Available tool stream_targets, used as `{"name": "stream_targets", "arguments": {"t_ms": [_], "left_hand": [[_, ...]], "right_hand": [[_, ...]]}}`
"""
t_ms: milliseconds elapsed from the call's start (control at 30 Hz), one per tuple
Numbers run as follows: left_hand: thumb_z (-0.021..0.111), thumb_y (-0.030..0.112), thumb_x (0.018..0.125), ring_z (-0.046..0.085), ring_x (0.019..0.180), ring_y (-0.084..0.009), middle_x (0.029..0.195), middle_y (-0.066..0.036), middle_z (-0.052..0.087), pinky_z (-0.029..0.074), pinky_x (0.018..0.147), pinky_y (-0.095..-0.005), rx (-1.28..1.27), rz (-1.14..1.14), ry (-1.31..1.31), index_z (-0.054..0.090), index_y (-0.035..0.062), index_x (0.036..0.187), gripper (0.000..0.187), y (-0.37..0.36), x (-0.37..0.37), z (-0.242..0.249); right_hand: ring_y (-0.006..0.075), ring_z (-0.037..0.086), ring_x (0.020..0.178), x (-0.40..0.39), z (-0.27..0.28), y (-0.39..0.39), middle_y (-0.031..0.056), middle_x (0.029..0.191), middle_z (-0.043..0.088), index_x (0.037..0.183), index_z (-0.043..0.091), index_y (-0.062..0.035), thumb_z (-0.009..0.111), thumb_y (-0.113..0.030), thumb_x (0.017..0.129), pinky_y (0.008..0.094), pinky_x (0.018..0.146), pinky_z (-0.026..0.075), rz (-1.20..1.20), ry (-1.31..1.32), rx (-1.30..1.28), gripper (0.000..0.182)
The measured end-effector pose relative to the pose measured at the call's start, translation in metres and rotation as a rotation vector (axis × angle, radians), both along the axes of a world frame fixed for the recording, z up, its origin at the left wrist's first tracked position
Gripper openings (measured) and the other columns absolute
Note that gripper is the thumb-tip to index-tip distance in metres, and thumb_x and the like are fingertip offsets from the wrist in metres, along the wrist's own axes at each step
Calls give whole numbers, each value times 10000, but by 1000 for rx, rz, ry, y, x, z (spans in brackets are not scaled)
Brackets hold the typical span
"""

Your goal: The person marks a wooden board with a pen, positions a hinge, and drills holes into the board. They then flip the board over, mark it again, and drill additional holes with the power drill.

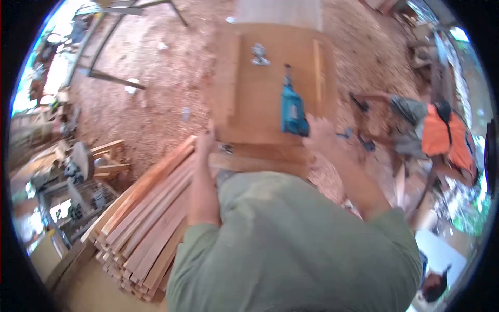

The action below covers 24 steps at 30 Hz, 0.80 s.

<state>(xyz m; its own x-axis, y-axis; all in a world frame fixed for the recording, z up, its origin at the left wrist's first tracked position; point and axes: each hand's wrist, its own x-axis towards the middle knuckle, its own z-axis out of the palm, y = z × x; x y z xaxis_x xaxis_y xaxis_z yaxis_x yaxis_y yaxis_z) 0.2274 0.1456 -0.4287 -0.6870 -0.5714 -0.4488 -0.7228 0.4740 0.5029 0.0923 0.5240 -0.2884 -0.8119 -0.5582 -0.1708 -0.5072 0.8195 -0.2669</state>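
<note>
A brown wooden panel point(270, 117) with rounded far corners and a raised strip along each side lies in front of me. On it rests a teal power drill point(292, 109), its chuck pointing away from me. Farther back on the panel is a small metal fitting point(259, 55). My right hand point(320, 136) is at the near right corner, right beside the drill's rear end, its fingers blurred. At the near left corner is my left hand point(206, 141), seen edge-on with its fingers mostly hidden. Another small metal piece point(226, 149) sits close to it at the near edge.
A stack of wooden strips point(150, 218) lies to my left. Wood shavings point(150, 67) cover the ground. A person in an orange top point(448, 132) is low down at the right, with a hand point(371, 97) extended. Part of another person point(434, 283) shows at lower right. A wooden frame point(112, 41) stands far left.
</note>
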Motion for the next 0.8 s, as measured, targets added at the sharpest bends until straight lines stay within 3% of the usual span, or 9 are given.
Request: {"name": "stream_targets", "arguments": {"t_ms": [33,267,367,500,533,567,600,667,800], "left_hand": [[440,517,924,621,1000,-412,998,-266,653,477,885,-480,-94,-97,-7,660,-27,1052,600,-13,6,-38],[459,498,927,606,1004,-428,966,-315,632,460,907,-467,35,237,146,651,-56,944,586,31,5,29],[433,570,923,603,1057,-385,1055,-297,632,445,922,-437,138,127,9,631,-67,1088,687,16,6,38],[178,743,884,544,1152,-427,1191,-318,568,397,991,-491,-59,-157,-263,580,-2,1241,919,-50,14,-4],[197,726,896,546,1141,-436,1175,-319,576,403,985,-494,-117,-124,-387,570,-4,1247,891,-49,1,22],[254,688,913,557,1121,-433,1142,-312,595,412,968,-492,-246,-283,-161,602,-16,1194,834,-63,13,8],[371,652,900,592,1056,-417,1064,-307,623,433,925,-481,-148,6,-143,618,-30,1153,769,-58,-3,24],[454,658,856,612,998,-400,987,-306,633,441,876,-475,0,144,50,639,-49,1070,762,-33,-23,77],[531,649,821,640,885,-381,884,-276,650,463,803,-464,-57,67,107,653,-65,959,737,1,-52,102]], "right_hand": [[363,580,943,-3,3,1,192,984,628,1182,511,-39,657,-188,626,468,843,452,-5,-27,7,594],[343,625,741,-12,45,16,198,787,621,1133,581,-34,612,-198,647,413,662,487,9,-51,-364,515],[124,520,672,-10,86,34,25,752,575,988,639,-2,668,-200,684,286,609,423,-404,-526,-692,364],[84,496,631,24,142,58,-18,719,553,922,624,-32,725,-202,685,250,562,391,-664,-608,-788,309],[84,496,631,34,156,63,-18,719,553,922,624,-32,725,-202,685,250,562,391,-721,-589,-741,309],[85,503,607,41,167,68,-17,706,552,932,617,-36,723,-196,683,246,548,395,-755,-612,-745,314],[85,509,584,46,175,75,-16,694,552,942,610,-39,720,-190,682,243,535,398,-781,-635,-758,320],[92,532,564,56,182,88,-4,693,570,953,607,-36,720,-182,676,240,509,407,-834,-642,-769,333],[129,556,549,72,193,89,51,681,572,956,566,10,711,-152,693,262,523,451,-865,-759,-844,341]]}}
